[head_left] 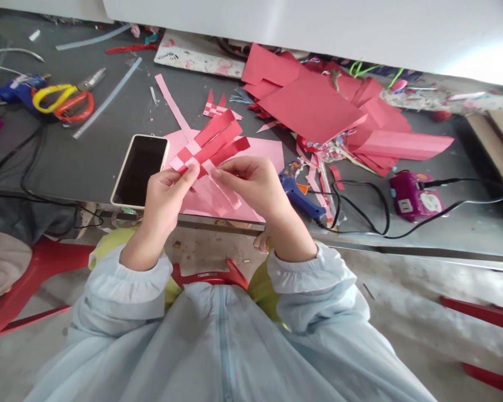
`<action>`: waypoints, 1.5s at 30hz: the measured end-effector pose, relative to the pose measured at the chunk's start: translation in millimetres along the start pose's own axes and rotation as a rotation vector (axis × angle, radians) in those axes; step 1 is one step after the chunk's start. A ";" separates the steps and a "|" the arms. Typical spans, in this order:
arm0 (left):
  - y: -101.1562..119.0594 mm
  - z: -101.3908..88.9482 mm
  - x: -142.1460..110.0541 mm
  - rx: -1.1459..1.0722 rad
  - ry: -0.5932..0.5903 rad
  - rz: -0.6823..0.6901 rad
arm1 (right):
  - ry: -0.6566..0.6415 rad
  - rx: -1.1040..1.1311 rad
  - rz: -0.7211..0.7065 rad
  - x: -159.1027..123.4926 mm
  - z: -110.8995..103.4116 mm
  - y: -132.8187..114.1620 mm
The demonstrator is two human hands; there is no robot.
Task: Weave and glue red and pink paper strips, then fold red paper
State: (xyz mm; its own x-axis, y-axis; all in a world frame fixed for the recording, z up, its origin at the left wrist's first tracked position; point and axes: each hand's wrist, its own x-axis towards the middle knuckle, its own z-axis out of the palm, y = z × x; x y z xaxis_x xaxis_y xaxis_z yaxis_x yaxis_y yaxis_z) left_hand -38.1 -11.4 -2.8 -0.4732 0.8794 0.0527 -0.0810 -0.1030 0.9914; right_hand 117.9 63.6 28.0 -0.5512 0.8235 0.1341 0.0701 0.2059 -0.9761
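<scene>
My left hand (170, 192) pinches the lower left part of a piece of woven paper strips (216, 139), its thumb lying on top of the weave. Red strips fan out toward the upper right, and pink strips cross them in a checkered pattern. At the right side of the weave, my right hand (251, 181) has its thumb and forefinger closed on a pink strip (218, 180). Beneath lies a pink paper sheet (264, 149), partly hidden by the hands. A small finished-looking checkered piece (218, 108) rests just beyond it.
A phone (141, 167) lies left of my hands. Scissors (67, 100) and a blue tool (19, 88) are farther left. Red paper sheets (314, 103) pile up at the back right. A blue glue gun (302, 196) and a purple box (414, 195) with black cord lie on the right.
</scene>
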 end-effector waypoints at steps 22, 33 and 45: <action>3.0 -0.8 1.1 0.087 -0.184 -0.070 | -0.111 -0.167 -0.024 -2.9 -22.5 -6.0; -0.3 0.0 2.5 -0.041 -0.078 -0.048 | 0.216 -0.362 -0.215 -10.1 -39.2 -13.4; -0.6 0.2 2.8 -0.091 -0.055 -0.014 | 0.338 -0.341 -0.297 -19.5 -22.1 -12.7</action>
State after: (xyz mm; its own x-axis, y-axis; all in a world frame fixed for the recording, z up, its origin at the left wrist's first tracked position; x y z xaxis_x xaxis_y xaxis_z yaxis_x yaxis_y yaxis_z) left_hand -39.2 -8.8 -3.3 -0.4232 0.9048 0.0477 -0.1678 -0.1300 0.9772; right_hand 146.1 56.7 41.5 -0.2956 0.8158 0.4971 0.2484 0.5681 -0.7845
